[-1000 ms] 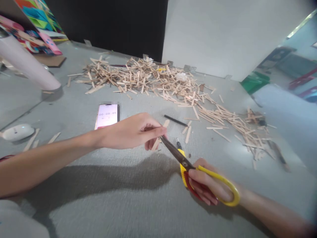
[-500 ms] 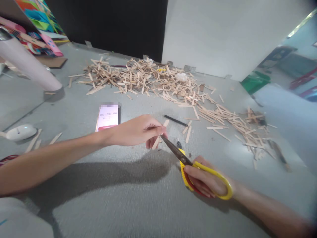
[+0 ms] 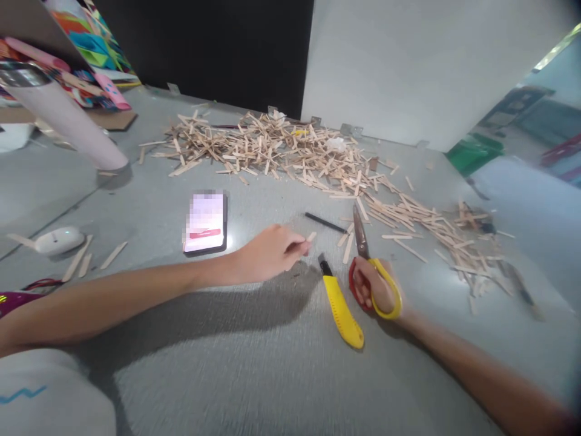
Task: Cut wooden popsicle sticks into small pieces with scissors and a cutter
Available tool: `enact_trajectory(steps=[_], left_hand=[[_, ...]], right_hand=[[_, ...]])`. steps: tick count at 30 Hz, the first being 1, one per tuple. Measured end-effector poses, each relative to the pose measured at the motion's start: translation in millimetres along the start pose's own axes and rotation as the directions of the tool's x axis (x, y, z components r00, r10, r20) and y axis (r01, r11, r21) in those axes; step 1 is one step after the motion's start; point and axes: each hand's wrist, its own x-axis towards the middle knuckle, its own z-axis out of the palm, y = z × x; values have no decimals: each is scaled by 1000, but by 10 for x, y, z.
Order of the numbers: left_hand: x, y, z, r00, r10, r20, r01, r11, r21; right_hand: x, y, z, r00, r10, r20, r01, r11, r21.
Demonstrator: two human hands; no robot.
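Note:
Between the thumb and fingers of my left hand [image 3: 276,254] is a thin wooden stick [image 3: 311,237], with only its tip showing past the fingertips. My right hand [image 3: 373,286] is wrapped round the yellow and red handles of a pair of scissors [image 3: 361,236]; the blades look closed and point away from me. Between my hands a yellow utility knife [image 3: 341,309] lies on the grey tabletop [image 3: 254,375]. A thin black rod [image 3: 325,222] rests just beyond my left fingertips, touching or close to a few loose sticks [image 3: 347,245].
A long pile of wooden sticks [image 3: 254,145] spreads along the back and down the right. Left of my hands are a phone [image 3: 205,223], a white earbud-like case [image 3: 60,240] and a pale bottle [image 3: 75,124]. A black and a white panel [image 3: 385,66] stand behind.
My right hand has drawn the scissors away from the stick, turning them upright and to the right. The utility knife beneath is now uncovered. My left hand has turned and still pinches a stick.

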Motion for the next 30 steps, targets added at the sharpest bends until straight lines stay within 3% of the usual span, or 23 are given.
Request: enact_trajectory(steps=[6,12,17,21,26,30], left_hand=[[-5,-25,68,993,85,79,-89,995,48],[-36,2,71,999,3,49,0,999,-49],[-52,113,-60,993,-106,54,115,968,-222],[-116,279,-223,996,-90,16,90,938,-334],[-246,448,-311,999,-30,29,38,934,-356],[-304,487,-298,998,-50,28,56,943,-328]], right_hand=[[138,146,-67,999,-37,-7,37,998,47],[128,110,-47,999,-47,-10,47,997,61],[130,81,-43,999,-43,-1,43,997,66],[124,87,-44,999,-34,7,33,996,79],[120,118,-52,999,-21,28,18,996,93],[120,131,-55,999,-8,41,4,995,102]])
